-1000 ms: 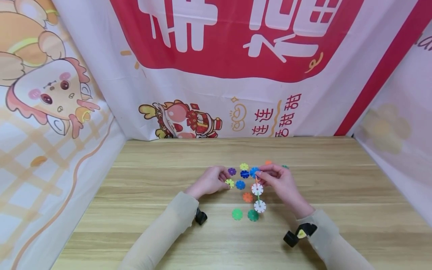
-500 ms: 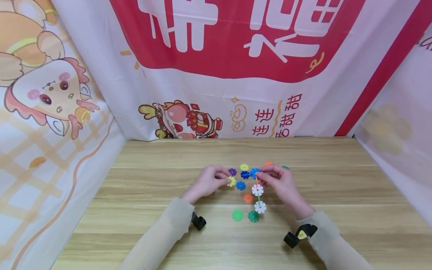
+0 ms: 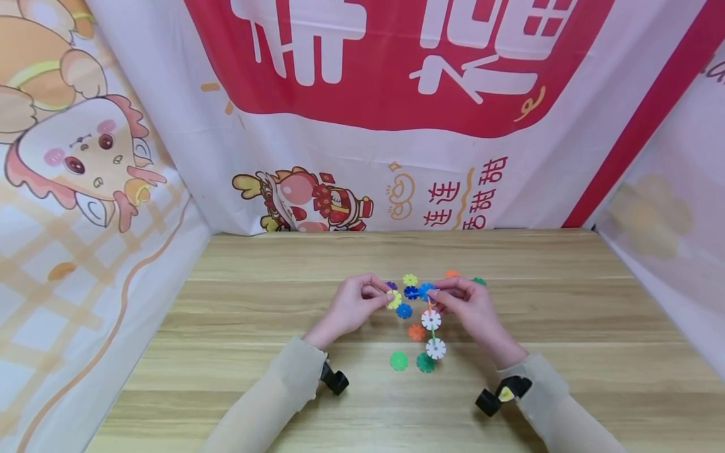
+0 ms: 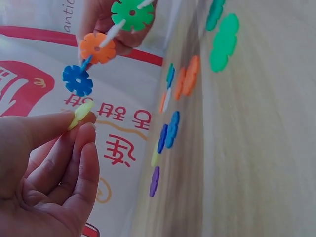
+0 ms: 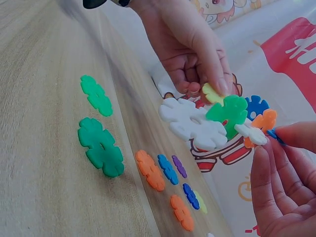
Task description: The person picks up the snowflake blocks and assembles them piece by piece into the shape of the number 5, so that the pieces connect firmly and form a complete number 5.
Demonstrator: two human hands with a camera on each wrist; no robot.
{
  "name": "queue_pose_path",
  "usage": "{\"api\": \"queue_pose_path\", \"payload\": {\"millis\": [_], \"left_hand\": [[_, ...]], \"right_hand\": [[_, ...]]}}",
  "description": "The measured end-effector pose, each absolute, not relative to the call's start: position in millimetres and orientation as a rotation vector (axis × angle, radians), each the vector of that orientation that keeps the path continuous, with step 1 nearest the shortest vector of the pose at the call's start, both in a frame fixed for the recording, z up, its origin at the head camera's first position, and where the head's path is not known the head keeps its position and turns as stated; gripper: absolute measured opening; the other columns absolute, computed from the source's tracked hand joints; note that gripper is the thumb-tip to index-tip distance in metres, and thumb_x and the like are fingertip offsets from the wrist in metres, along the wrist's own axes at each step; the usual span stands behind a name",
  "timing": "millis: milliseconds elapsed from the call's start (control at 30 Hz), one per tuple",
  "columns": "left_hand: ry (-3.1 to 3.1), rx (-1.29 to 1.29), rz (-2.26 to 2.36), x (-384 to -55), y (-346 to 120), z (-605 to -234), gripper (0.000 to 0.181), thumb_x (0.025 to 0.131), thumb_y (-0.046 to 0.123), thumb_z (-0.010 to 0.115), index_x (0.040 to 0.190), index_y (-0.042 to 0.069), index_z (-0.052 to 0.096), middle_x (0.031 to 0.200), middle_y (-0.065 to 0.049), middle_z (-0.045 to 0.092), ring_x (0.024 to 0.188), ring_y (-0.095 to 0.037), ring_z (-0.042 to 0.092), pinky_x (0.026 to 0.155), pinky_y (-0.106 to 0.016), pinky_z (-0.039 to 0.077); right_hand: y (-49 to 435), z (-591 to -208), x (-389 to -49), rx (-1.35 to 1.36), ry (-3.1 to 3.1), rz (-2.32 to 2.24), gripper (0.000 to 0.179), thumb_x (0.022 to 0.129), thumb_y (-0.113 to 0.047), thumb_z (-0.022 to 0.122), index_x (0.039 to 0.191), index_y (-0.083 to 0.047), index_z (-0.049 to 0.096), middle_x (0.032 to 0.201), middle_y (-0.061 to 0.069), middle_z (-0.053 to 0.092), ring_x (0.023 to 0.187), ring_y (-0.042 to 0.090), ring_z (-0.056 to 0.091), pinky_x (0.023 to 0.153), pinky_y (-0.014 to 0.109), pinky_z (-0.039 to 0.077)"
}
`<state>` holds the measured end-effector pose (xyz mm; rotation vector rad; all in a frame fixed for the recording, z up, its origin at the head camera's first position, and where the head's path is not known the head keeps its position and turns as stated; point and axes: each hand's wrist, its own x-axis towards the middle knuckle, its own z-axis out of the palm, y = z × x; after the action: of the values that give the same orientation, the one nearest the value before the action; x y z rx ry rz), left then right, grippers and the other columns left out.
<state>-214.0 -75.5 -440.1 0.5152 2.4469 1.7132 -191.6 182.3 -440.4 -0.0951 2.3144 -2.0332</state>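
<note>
My left hand [image 3: 352,308] pinches a yellow notched plastic disc [image 3: 394,299] between thumb and fingertips. Opposite it, my right hand [image 3: 470,311] holds up a chain of interlocked snowflake discs. In the left wrist view, the chain shows a blue disc [image 4: 77,80], an orange disc [image 4: 98,48] and a green disc [image 4: 132,14]. A large white disc [image 5: 190,123] belongs to the chain too, in the right wrist view. There, the right hand's fingertips pinch a small blue piece [image 5: 275,137]. The yellow disc is close to the chain's blue end, with a small gap in the left wrist view.
Loose discs lie on the wooden table [image 3: 238,352]: light green [image 3: 399,360], dark green [image 3: 425,362], orange [image 3: 416,332], blue [image 3: 404,311], dark blue [image 3: 411,292], yellow [image 3: 410,279] and others. Printed cloth [image 3: 396,151] encloses the back and sides.
My left hand has lifted the yellow disc and carried it right and slightly away from me, towards the chain. The right hand has stayed almost still with the chain.
</note>
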Motion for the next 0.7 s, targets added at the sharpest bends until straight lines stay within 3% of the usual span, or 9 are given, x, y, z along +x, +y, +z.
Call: {"api": "queue_pose_path", "payload": {"millis": [133,267,567,700], "left_hand": [[2.404,0.471,1.783,-212.1,-73.3,-437.4,0.01,0.094,0.013,0.076,0.096,0.006,0.068,0.085,-0.001,0.075,0.077,-0.017,0.071,0.077,-0.05,0.058],[2.381,0.446,1.814,-209.7,-71.3,-435.3,0.013,0.095,0.014,0.076,0.096,0.005,0.066,0.084,-0.001,0.075,0.076,-0.018,0.071,0.079,-0.056,0.057],[2.335,0.446,1.839,-204.2,-67.2,-432.4,0.013,0.096,0.014,0.074,0.098,0.005,0.065,0.085,-0.003,0.075,0.078,-0.019,0.073,0.082,-0.053,0.058],[2.324,0.429,1.85,-202.5,-65.2,-432.6,0.015,0.097,0.017,0.073,0.1,0.005,0.065,0.088,-0.003,0.076,0.08,-0.019,0.073,0.08,-0.045,0.059]], "right_hand": [[181.7,-440.9,-191.2,-0.108,2.317,-2.038,0.032,0.095,-0.02,0.076,0.117,0.001,0.068,0.1,0.015,0.072,0.083,0.023,0.069,0.08,0.042,0.06],[180.5,-441.5,-190.3,-0.125,2.324,-2.035,0.032,0.095,-0.02,0.076,0.117,0.002,0.068,0.101,0.015,0.072,0.083,0.023,0.069,0.077,0.038,0.06],[177.1,-442.5,-188.5,-0.156,2.313,-2.061,0.029,0.094,-0.018,0.077,0.113,0.003,0.069,0.102,0.015,0.071,0.086,0.022,0.069,0.078,0.038,0.06],[176.0,-441.9,-189.8,-0.133,2.323,-2.037,0.031,0.094,-0.022,0.078,0.112,0.001,0.069,0.105,0.014,0.07,0.09,0.023,0.069,0.082,0.038,0.06]]}}
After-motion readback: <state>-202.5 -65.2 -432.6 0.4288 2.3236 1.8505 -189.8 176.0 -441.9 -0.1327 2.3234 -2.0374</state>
